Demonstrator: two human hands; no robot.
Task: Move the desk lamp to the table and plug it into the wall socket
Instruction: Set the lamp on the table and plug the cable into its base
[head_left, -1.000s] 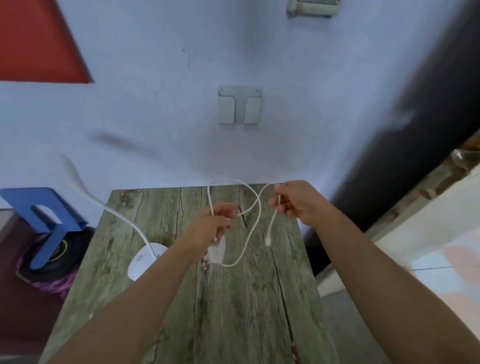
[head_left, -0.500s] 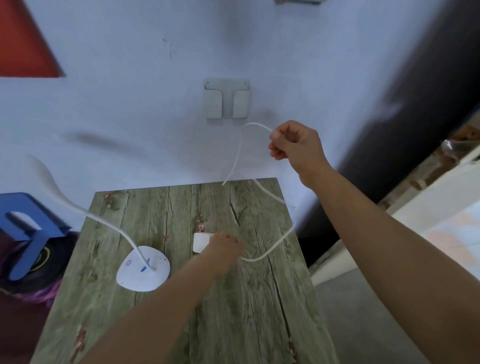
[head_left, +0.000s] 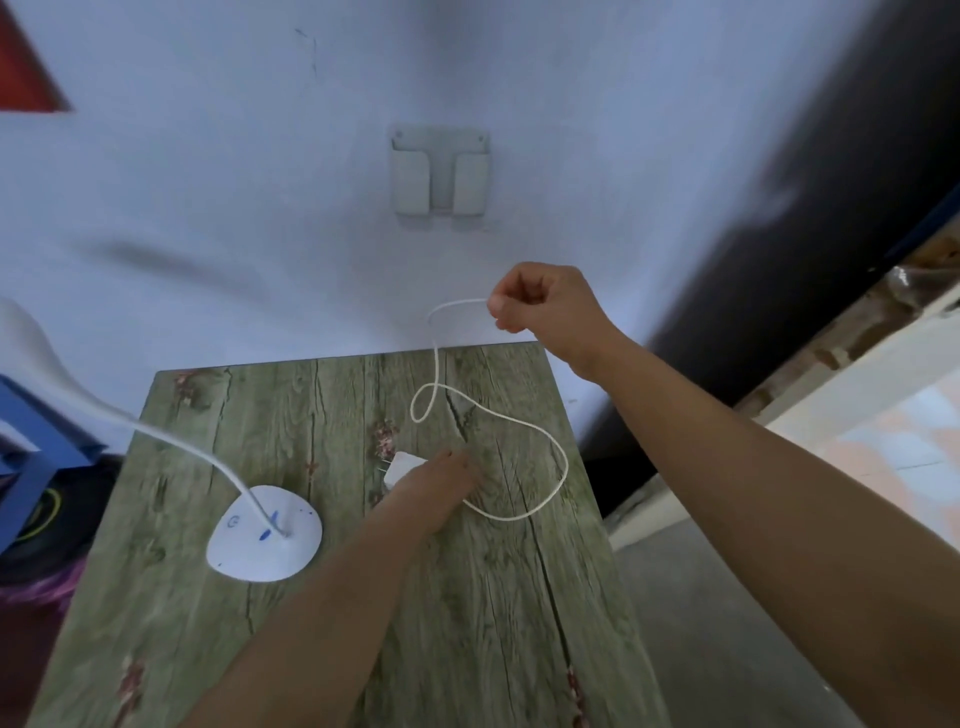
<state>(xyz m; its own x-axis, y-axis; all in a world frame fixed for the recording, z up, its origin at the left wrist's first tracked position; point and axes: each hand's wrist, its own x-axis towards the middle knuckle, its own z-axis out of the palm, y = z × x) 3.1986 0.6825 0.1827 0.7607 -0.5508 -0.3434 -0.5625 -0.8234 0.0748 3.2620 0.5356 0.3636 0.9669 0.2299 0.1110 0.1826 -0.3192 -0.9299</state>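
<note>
The white desk lamp stands on the left of the wooden table (head_left: 467, 623), its round base (head_left: 264, 535) flat and its thin neck (head_left: 171, 441) arching up and off to the left. My left hand (head_left: 436, 483) rests on the white plug adapter (head_left: 400, 467) on the tabletop. A white cord (head_left: 540, 467) loops over the table and rises to my right hand (head_left: 540, 304), which pinches it above the table's far edge. A grey fitting (head_left: 440, 174) sits on the wall above.
The table stands against a pale blue wall. A blue frame (head_left: 31, 441) and dark round things lie on the floor to the left. A dark panel (head_left: 779, 234) and a pale surface (head_left: 857, 405) are to the right.
My left hand came down from mid-air and set the adapter on the table. My right hand lifted the cord toward the wall, then lowered a little; the cord now loops on the tabletop.
</note>
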